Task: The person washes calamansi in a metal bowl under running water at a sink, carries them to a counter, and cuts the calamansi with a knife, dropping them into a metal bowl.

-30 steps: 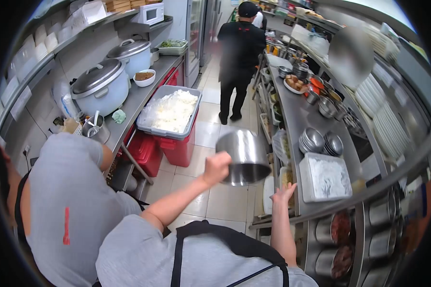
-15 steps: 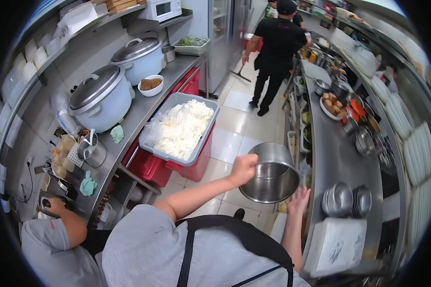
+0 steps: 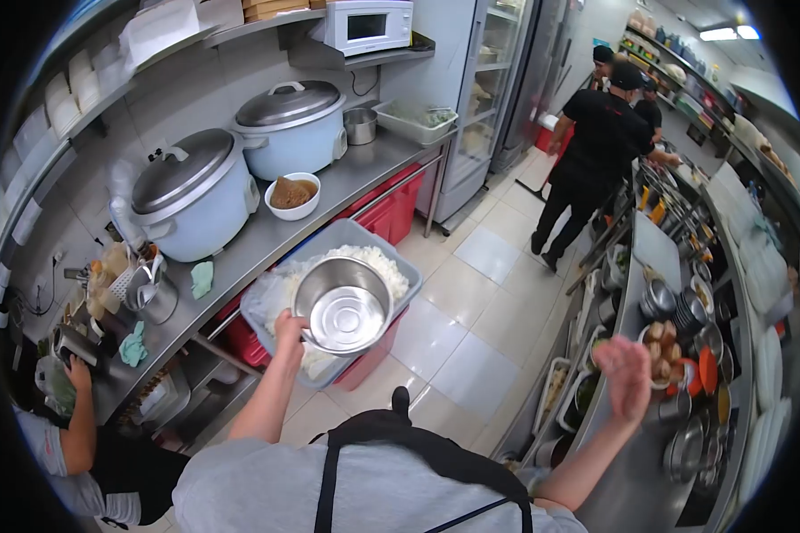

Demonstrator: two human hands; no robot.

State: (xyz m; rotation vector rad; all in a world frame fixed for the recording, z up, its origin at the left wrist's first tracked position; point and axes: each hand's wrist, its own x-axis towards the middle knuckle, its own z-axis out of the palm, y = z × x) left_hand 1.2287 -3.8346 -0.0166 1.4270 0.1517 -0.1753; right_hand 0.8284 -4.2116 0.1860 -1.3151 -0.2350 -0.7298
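My left hand (image 3: 291,330) grips a metal pot (image 3: 345,311) at its left side. The pot is tilted so that its bare inside faces me. It is held over a grey tub (image 3: 415,291) of white rice (image 3: 395,269), hiding part of the rice; whether it touches the rice I cannot tell. On the right, my right hand (image 3: 627,377) is raised with its fingers stretched out, slightly blurred and holding nothing. It appears near the right-hand counter, in front of a bowl of round brown food (image 3: 663,346).
Two large rice cookers (image 3: 187,191) and a bowl of brown food (image 3: 293,197) stand on the left counter (image 3: 364,173). A co-worker's hand (image 3: 78,373) is at lower left. A person in black (image 3: 596,151) stands in the tiled aisle. Metal bowls (image 3: 684,444) crowd the right counter.
My left hand has carried the pot leftward from the aisle to over the rice tub. My right hand has risen away from beside the pot. The view has turned to the right.
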